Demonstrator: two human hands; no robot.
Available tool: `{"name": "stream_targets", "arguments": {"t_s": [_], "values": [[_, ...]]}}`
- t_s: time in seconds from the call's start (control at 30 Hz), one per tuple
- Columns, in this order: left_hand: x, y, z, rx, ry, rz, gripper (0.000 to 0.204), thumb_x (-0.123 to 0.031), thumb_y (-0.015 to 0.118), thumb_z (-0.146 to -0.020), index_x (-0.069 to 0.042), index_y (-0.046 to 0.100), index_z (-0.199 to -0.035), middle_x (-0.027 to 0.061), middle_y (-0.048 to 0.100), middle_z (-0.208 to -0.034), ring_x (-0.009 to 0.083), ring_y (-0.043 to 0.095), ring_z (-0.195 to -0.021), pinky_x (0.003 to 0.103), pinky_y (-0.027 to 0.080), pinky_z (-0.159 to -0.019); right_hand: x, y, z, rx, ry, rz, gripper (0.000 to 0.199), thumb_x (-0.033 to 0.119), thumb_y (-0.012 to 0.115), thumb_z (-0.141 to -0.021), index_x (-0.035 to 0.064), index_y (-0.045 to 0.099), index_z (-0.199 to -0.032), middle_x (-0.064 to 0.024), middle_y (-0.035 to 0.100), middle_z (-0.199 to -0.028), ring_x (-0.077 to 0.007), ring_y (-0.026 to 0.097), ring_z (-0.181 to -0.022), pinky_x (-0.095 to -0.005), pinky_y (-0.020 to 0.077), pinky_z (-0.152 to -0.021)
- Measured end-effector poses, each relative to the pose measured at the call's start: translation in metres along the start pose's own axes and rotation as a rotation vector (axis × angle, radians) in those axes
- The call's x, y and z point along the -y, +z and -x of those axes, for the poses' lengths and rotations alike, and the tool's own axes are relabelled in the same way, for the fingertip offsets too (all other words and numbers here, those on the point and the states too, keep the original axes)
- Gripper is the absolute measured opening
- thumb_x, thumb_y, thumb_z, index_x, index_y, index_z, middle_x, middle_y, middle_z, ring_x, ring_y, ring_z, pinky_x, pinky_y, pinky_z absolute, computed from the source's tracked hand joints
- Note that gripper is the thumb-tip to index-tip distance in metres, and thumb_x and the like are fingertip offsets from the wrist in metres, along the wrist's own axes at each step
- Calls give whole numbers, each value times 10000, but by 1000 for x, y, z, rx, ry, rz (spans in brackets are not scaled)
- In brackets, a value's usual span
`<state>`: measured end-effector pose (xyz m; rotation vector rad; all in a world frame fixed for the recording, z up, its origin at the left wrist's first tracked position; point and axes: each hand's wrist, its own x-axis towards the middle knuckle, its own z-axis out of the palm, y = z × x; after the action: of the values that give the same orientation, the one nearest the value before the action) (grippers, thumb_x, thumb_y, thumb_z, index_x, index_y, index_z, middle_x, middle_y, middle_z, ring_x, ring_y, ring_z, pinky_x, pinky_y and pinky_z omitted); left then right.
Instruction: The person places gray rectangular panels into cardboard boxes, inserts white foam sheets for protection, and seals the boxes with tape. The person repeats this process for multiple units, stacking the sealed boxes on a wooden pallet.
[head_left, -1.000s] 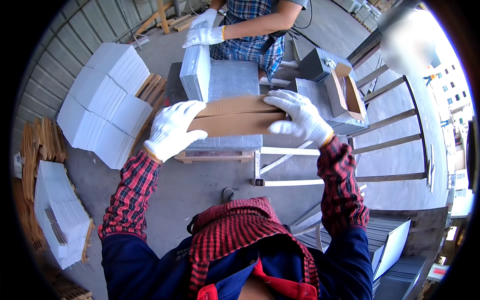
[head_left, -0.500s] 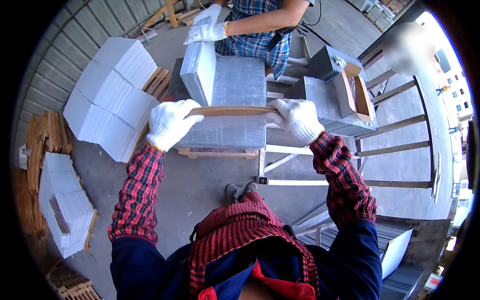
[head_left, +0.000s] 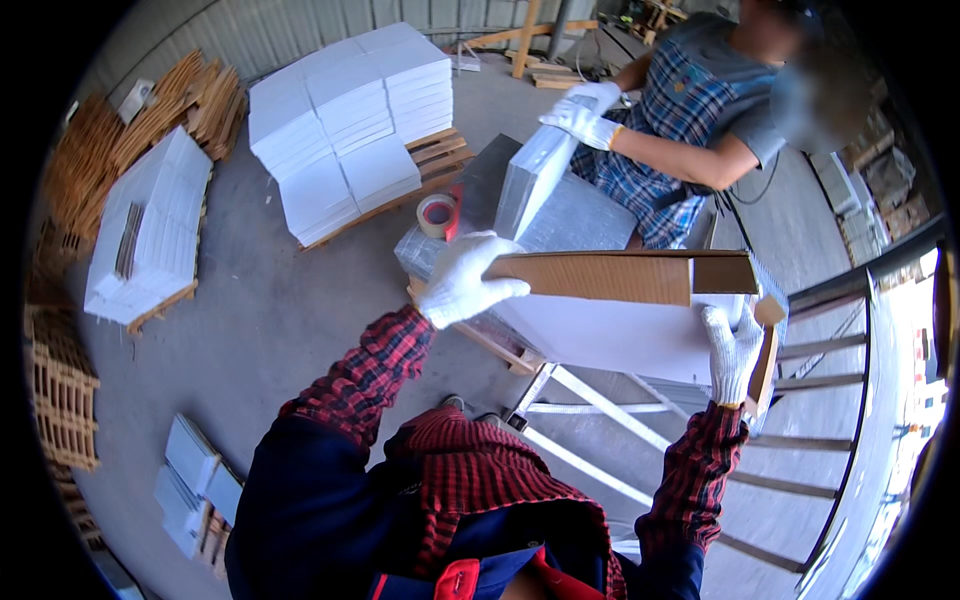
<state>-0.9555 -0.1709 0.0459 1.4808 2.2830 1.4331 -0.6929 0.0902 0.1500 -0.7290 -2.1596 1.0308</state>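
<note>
In front of me is a flat-sided cardboard box (head_left: 610,335), white outside, with brown flaps along its upper edge. My left hand (head_left: 468,280), in a white knit glove, grips its upper left corner, fingers over the edge and thumb along the near side. On its right end my gloved right hand (head_left: 733,352) holds the side edge, lower than the left hand; some fingertips are hidden. A metal-topped table (head_left: 605,205) stands behind the box. On it, a co-worker's gloved hands (head_left: 585,115) rest on an upright bundle of white panels (head_left: 535,180).
A tape roll (head_left: 436,215) lies at the table's left end. Strapped white stacks (head_left: 350,90) sit on a pallet beyond, another white stack (head_left: 150,230) at far left. Wooden pallets (head_left: 62,375) line the left side. A metal rack (head_left: 820,420) with slats extends at right.
My view has swung left, and the box has shifted right in it. Its white side and brown flaps now show instead of a narrow edge. My right hand sits lower on the box's end.
</note>
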Motion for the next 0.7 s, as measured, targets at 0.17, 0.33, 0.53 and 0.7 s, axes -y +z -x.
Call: {"name": "stream_targets", "arguments": {"t_s": [0.17,0.33,0.53,0.7], "values": [[-4,51,24,-440,149,48,856,-202,944,-540,-109,528,-1282,141,469,-1314,368,509,-1198,472,460,-994,33,29,-15,110,-409,448,405,383,826,-779,9,731,-902,-142,679,-722,-234,673,-620,-341,520,-590],[31,93,36,-620,-79,153,507,-90,794,-738,-73,584,-1199,156,578,-1169,360,593,-1082,426,488,-914,32,80,-46,172,-612,477,378,430,787,-787,63,763,-872,-114,710,-762,-283,682,-639,-362,536,-607],[78,91,51,-252,-386,395,336,-234,594,-935,-10,634,-1184,179,671,-1115,324,644,-1050,387,488,-906,-13,121,-69,380,-692,729,410,510,716,-824,123,758,-953,-128,717,-835,-311,695,-729,-398,538,-638],[88,78,68,-72,-609,564,359,-220,563,-941,-23,634,-1233,162,685,-1173,262,650,-1073,366,483,-921,-4,143,-63,492,-633,740,392,497,682,-864,132,733,-999,-130,710,-901,-333,683,-808,-424,532,-715]]}}
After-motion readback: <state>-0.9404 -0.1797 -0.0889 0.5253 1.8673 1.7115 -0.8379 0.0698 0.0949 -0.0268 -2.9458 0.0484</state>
